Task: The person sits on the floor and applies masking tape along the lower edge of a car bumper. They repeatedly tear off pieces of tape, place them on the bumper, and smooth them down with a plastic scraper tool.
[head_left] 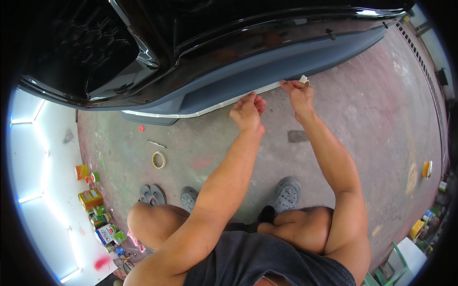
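A strip of whitish masking tape (pixel 218 107) runs along the lower edge of a dark grey lip (pixel 267 71) under a glossy black car bumper (pixel 229 40). My left hand (pixel 248 113) is closed at that edge, its fingertips pinching the tape against the lip. Farther right, my right hand (pixel 300 99) is also closed, thumb and forefinger on the strip's right part. A pale piece of tape shows beyond the right fingers; whether it belongs to a roll is mostly hidden by the hand.
On the floor lie a tape roll (pixel 159 160), a thin pen-like tool (pixel 156 143) and a small red cap (pixel 141 128). Sandals (pixel 152 194) stand near my left knee. Several cans (pixel 90 199) line the lit wall at left. A yellow-orange container (pixel 426 169) stands far right.
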The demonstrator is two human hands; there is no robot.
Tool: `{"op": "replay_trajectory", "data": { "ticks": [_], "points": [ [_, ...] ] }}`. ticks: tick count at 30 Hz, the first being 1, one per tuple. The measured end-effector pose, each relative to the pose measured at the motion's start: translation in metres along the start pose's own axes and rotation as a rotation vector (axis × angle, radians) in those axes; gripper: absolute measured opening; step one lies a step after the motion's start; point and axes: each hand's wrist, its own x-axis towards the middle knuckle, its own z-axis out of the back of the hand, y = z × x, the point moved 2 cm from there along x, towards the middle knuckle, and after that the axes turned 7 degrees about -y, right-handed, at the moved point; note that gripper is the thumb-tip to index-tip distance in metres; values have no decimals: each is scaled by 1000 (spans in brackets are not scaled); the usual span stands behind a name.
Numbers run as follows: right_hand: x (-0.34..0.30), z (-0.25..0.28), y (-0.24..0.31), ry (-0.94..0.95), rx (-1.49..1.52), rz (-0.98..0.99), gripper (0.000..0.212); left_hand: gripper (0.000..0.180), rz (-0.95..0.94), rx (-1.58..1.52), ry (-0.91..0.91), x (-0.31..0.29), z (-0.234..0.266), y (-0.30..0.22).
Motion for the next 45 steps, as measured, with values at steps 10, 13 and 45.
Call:
{"op": "replay_trajectory", "data": {
  "ticks": [10,13,45],
  "points": [
    [6,2,-6,15,14,24,17,20,80,-111,-2,4,9,1],
    [5,1,-5,18,5,14,17,21,60,-88,6,6,13,2],
    [-37,15,-14,-25,-744,1353,51,91,-1868,1598,347,13,51,17]
  ]
}}
